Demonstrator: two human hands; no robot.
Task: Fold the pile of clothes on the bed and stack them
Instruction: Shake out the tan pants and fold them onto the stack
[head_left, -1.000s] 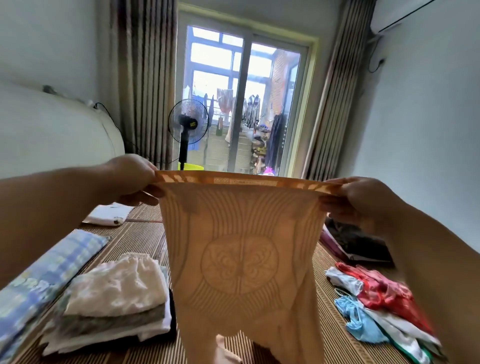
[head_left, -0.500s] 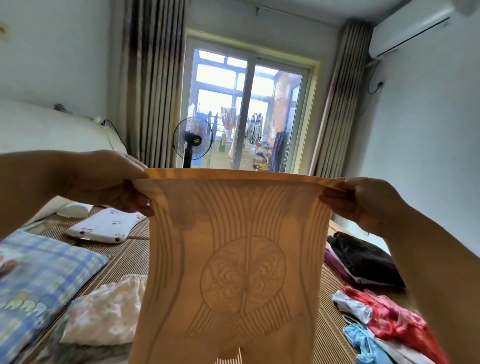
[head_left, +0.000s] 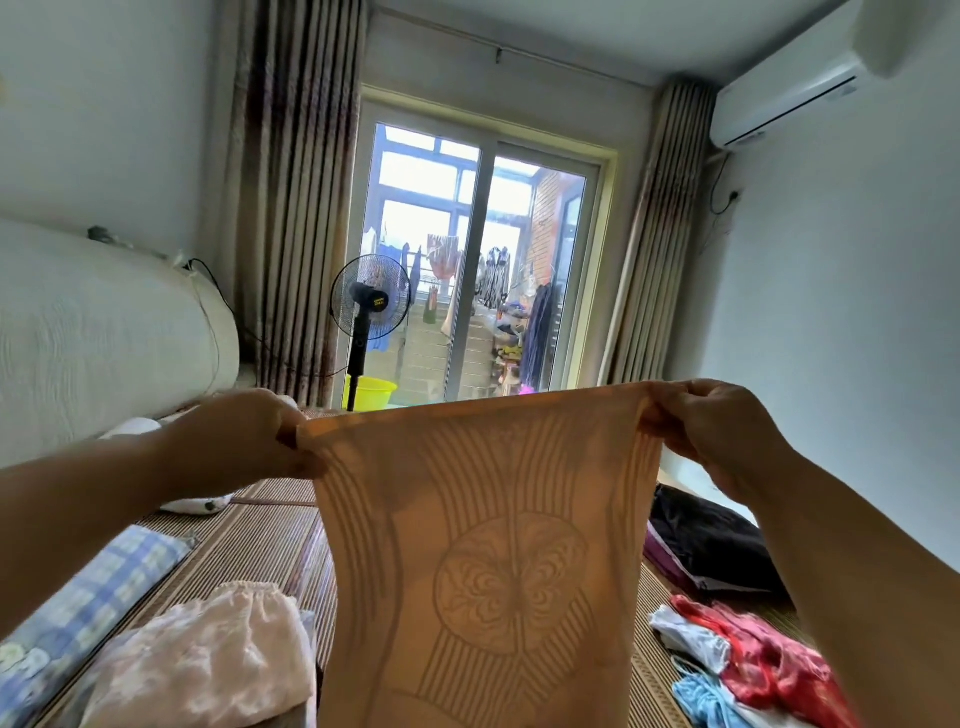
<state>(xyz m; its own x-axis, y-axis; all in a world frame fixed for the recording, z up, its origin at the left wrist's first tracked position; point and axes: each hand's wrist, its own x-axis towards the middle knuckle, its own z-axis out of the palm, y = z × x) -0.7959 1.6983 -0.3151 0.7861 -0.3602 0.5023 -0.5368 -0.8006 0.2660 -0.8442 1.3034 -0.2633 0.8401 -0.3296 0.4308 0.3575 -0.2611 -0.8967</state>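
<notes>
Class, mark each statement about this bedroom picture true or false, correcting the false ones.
1. The left hand and right hand grip the top edge of a peach patterned sheer garment. True.
2. The black pedestal fan lies toppled over. False: it stands upright before the sliding glass door.
3. A crumpled red satin garment lies on the brown woven mat. True.
4. The peach garment lies folded on the mat. False: it hangs spread between the hands.

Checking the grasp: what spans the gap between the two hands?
A sheer peach patterned garment, top edge stretched between left hand and right hand; head view shows it.
</notes>
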